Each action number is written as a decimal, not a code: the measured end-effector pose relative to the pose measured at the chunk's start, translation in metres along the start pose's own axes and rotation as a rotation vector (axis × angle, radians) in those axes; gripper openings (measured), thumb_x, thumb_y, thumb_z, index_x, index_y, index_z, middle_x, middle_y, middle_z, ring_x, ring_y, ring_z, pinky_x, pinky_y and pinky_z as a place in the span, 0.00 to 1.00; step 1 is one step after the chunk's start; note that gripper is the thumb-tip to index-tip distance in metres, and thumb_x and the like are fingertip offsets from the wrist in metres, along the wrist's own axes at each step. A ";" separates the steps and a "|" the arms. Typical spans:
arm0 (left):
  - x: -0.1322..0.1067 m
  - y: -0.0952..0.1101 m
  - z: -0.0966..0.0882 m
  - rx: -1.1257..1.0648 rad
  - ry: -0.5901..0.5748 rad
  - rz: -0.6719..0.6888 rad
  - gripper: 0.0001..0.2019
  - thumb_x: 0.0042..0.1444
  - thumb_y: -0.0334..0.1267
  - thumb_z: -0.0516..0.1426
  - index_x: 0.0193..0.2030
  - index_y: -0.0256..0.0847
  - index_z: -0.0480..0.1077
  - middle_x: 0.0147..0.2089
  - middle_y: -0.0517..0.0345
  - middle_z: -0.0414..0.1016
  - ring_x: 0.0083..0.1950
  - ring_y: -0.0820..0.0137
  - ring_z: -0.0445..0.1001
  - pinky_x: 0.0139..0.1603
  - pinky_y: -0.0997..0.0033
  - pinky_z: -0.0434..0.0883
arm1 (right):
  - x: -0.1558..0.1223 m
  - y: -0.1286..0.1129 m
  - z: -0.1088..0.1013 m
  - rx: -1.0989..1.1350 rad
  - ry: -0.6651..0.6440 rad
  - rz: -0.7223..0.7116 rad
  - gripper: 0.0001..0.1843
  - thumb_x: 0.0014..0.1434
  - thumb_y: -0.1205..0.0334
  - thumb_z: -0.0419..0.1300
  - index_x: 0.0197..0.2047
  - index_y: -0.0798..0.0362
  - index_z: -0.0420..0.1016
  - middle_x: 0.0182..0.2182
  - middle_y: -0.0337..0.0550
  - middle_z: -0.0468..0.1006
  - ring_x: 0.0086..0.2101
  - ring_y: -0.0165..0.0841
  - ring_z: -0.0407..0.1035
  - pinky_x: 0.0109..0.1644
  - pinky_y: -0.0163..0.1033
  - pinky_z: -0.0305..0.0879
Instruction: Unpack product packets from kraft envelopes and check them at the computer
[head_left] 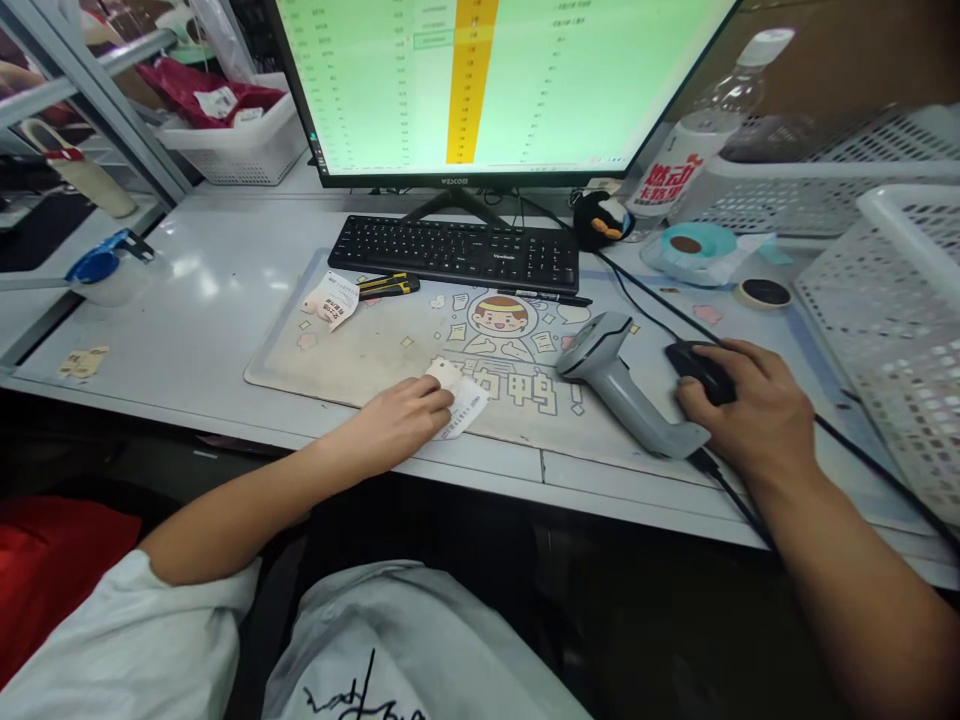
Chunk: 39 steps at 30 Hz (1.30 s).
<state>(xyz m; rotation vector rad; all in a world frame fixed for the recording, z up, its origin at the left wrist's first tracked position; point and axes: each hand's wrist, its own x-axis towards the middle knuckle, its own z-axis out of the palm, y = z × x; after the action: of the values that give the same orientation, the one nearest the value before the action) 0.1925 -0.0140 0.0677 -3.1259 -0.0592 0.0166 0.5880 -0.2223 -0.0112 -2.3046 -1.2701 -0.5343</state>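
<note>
My left hand (411,418) rests at the front edge of the desk mat (360,350), its fingers closed on a white paper tag (466,405) with printed lines. Over on the right, my right hand (757,400) is wrapped round a black computer mouse (701,372). A grey barcode scanner (630,390) lies on the mat just left of that hand, its cable running toward the desk edge. Another paper tag (332,300) lies by a black and yellow utility knife (388,287), below the black keyboard (457,250).
A monitor (465,90) showing a spreadsheet stands at the back. White baskets (892,330) are on the right, and one white basket (247,140) is at the left back. Near the right back are a plastic bottle (686,150), a tape roll (690,245) and a penguin plush (598,218).
</note>
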 end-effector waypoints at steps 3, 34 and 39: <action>-0.004 0.008 0.006 -0.022 0.020 -0.114 0.18 0.66 0.22 0.51 0.58 0.35 0.73 0.53 0.46 0.77 0.57 0.57 0.72 0.54 0.60 0.75 | 0.000 0.000 0.000 0.003 0.001 -0.001 0.27 0.62 0.45 0.57 0.57 0.52 0.80 0.60 0.53 0.77 0.60 0.47 0.73 0.65 0.50 0.70; -0.022 0.055 0.056 -0.230 0.289 -0.333 0.29 0.70 0.58 0.55 0.65 0.36 0.71 0.69 0.39 0.67 0.80 0.46 0.51 0.80 0.42 0.52 | -0.003 0.005 -0.003 -0.009 -0.018 -0.063 0.27 0.62 0.49 0.58 0.59 0.54 0.78 0.59 0.58 0.77 0.60 0.50 0.72 0.66 0.56 0.68; -0.022 0.052 0.058 -0.229 0.291 -0.313 0.30 0.69 0.58 0.56 0.66 0.39 0.71 0.69 0.40 0.67 0.79 0.44 0.52 0.79 0.41 0.53 | -0.003 0.002 -0.004 -0.013 -0.022 -0.049 0.27 0.62 0.48 0.58 0.59 0.52 0.78 0.59 0.56 0.78 0.60 0.49 0.73 0.67 0.55 0.68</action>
<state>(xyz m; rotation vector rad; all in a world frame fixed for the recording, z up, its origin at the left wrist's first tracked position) 0.1721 -0.0656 0.0095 -3.2606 -0.5822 -0.4788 0.5874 -0.2274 -0.0100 -2.3012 -1.3400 -0.5362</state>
